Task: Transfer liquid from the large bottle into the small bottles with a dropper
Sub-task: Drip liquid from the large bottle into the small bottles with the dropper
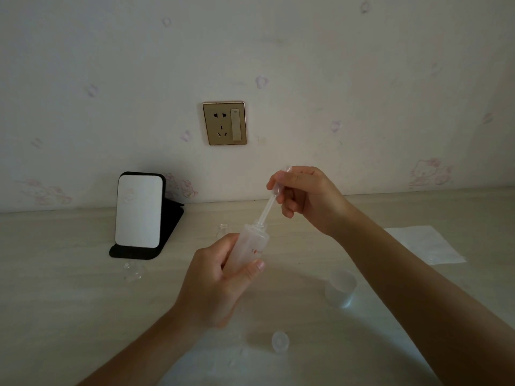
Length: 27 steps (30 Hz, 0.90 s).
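Observation:
My left hand [214, 282] grips the large frosted bottle [252, 247], tilted with its open neck up and to the right. My right hand [303, 197] pinches the bulb of a clear plastic dropper [271, 200] whose stem goes down into the bottle's neck. A small clear bottle [223, 231] stands just behind the large one. Another small clear bottle [133, 270] lies on the table in front of the mirror. A small clear stopper [280, 341] sits near the table's front.
A white cap [340, 291] stands on the table at the right. A black-framed stand mirror [139, 213] leans at the left by the wall. A clear plastic bag [426, 245] lies at the far right. A wall socket [224, 123] sits above.

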Available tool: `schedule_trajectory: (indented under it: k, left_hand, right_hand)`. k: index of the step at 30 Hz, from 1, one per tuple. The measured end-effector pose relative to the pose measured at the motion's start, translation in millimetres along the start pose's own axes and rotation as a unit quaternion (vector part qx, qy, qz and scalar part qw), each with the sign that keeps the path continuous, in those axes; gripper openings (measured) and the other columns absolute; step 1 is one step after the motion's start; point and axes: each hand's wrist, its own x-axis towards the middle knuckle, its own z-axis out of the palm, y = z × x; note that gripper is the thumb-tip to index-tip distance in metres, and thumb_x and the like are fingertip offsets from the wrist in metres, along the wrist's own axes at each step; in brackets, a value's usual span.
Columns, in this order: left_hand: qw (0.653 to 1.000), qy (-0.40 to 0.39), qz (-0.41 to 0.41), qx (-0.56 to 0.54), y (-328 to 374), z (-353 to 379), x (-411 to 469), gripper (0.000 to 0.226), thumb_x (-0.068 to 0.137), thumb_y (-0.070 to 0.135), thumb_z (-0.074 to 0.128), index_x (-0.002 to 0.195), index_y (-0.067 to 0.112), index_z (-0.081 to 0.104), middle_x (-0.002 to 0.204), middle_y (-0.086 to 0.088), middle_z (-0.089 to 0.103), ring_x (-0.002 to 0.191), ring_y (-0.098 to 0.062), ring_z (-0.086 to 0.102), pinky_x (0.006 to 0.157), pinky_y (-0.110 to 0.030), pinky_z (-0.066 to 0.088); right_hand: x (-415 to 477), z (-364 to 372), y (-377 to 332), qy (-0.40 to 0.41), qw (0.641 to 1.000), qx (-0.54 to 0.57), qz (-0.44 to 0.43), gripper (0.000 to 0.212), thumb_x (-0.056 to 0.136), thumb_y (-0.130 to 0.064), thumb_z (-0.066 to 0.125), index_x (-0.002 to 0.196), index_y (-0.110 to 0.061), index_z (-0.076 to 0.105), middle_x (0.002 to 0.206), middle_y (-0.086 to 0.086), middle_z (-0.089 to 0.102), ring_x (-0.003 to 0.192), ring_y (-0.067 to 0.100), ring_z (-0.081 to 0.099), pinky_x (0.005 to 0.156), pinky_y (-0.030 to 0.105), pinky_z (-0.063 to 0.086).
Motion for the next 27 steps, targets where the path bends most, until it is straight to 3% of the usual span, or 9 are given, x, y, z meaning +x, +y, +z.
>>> schedule_trajectory:
  k: [5, 10, 14, 17, 19, 23, 27]
  left_hand:
    - [1.0, 0.003, -0.006, -0.006, -1, 0, 0, 0.025, 0.082, 0.051, 0.072, 0.101, 0.034, 0.073, 0.061, 0.006, 0.058, 0.054, -0.006, 0.053, 0.05, -0.021, 0.041]
    - [1.0, 0.011, -0.014, -0.016, -2, -1, 0, 0.026, 0.081, 0.05, 0.072, 0.1, 0.033, 0.072, 0.059, 0.013, 0.054, 0.053, -0.004, 0.048, 0.049, -0.022, 0.039]
    - [0.999, 0.031, -0.006, -0.013, 0, -2, 1, 0.027, 0.082, 0.052, 0.072, 0.1, 0.032, 0.07, 0.065, 0.005, 0.06, 0.057, -0.009, 0.055, 0.053, -0.021, 0.043]
    - [0.999, 0.047, 0.001, -0.022, 0, -2, 0, 0.032, 0.084, 0.053, 0.072, 0.105, 0.028, 0.068, 0.077, -0.002, 0.067, 0.07, -0.021, 0.065, 0.062, -0.029, 0.052]
    - [0.998, 0.044, 0.003, -0.035, 1, 0, 0, 0.034, 0.087, 0.052, 0.071, 0.109, 0.027, 0.067, 0.086, 0.0, 0.071, 0.079, -0.021, 0.069, 0.069, -0.036, 0.058]
    - [0.999, -0.003, 0.026, -0.045, 6, 8, -2, 0.038, 0.091, 0.051, 0.072, 0.116, 0.023, 0.066, 0.103, 0.004, 0.075, 0.096, -0.017, 0.073, 0.079, -0.019, 0.055]
    - [0.998, -0.058, 0.026, -0.026, 7, 20, -8, 0.045, 0.088, 0.057, 0.074, 0.123, 0.03, 0.064, 0.11, 0.008, 0.074, 0.106, -0.019, 0.071, 0.086, -0.02, 0.054]
  right_hand:
    - [2, -3, -1, 0.05, 0.998, 0.048, -0.005, 0.022, 0.089, -0.02, 0.064, 0.076, -0.006, 0.075, 0.064, 0.007, 0.058, 0.048, 0.015, 0.042, 0.048, 0.028, 0.041]
    - [4, -18, -3, 0.168, 0.972, 0.167, 0.001, 0.023, 0.092, -0.017, 0.063, 0.073, -0.006, 0.068, 0.061, 0.007, 0.051, 0.046, 0.014, 0.036, 0.045, 0.027, 0.035]
    - [6, -31, -1, 0.25, 0.946, 0.205, 0.001, 0.024, 0.094, -0.015, 0.061, 0.071, -0.007, 0.066, 0.059, 0.003, 0.049, 0.046, 0.013, 0.035, 0.044, 0.025, 0.034]
    - [6, -40, 1, 0.28, 0.93, 0.238, -0.001, 0.018, 0.093, -0.016, 0.062, 0.077, -0.007, 0.064, 0.064, 0.0, 0.049, 0.048, 0.012, 0.038, 0.044, 0.025, 0.034]
    - [6, -45, 2, 0.298, 0.922, 0.246, -0.003, 0.017, 0.093, -0.017, 0.062, 0.08, -0.007, 0.063, 0.065, 0.0, 0.05, 0.048, 0.012, 0.039, 0.044, 0.025, 0.035]
    - [8, -47, 3, 0.316, 0.923, 0.221, -0.003, 0.018, 0.096, -0.019, 0.061, 0.082, -0.008, 0.064, 0.064, 0.001, 0.052, 0.046, 0.012, 0.038, 0.045, 0.024, 0.036]
    - [9, -43, 5, 0.316, 0.925, 0.211, -0.005, 0.019, 0.097, -0.018, 0.061, 0.084, -0.007, 0.065, 0.062, 0.001, 0.054, 0.045, 0.011, 0.04, 0.045, 0.024, 0.038]
